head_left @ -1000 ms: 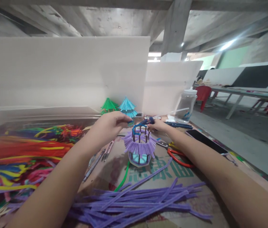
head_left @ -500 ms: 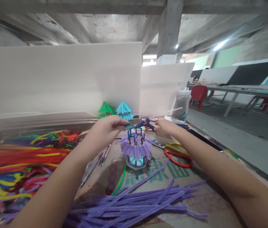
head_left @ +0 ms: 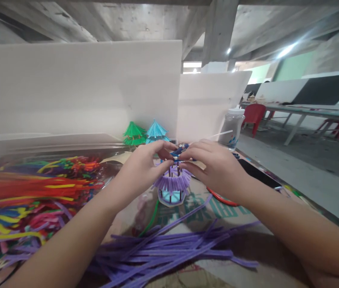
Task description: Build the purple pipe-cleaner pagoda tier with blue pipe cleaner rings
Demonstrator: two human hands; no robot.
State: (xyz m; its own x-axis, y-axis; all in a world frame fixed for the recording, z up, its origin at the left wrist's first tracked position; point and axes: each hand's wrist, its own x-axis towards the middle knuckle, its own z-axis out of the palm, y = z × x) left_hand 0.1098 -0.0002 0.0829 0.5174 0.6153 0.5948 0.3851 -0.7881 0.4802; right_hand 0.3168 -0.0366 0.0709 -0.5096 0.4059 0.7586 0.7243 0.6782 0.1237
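A small pavilion model (head_left: 172,184) with a fringed purple pipe-cleaner roof stands upright in front of me, dark posts rising from its top. Around those posts runs a blue pipe cleaner (head_left: 176,159). My left hand (head_left: 149,162) pinches it from the left, thumb and fingers close together. From the right, my right hand (head_left: 214,164) grips the same blue strip at the post tops. Fingers cover much of the strip. Just behind the fingertips lies a blue glue gun (head_left: 181,149), partly hidden. Red-handled scissors (head_left: 221,199) lie under my right hand, mostly covered.
Loose purple pipe cleaners (head_left: 169,252) spread across the near cardboard. Many-coloured pipe cleaners (head_left: 31,188) fill the left side. Green (head_left: 133,134) and light-blue model roofs (head_left: 156,130) stand behind, before a white panel (head_left: 79,88). A clear bottle (head_left: 231,128) and black phone (head_left: 259,174) are right.
My right hand has left the glue gun area and moved left to the model's top. My left hand has shifted slightly right, and both now meet at the blue pipe cleaner.
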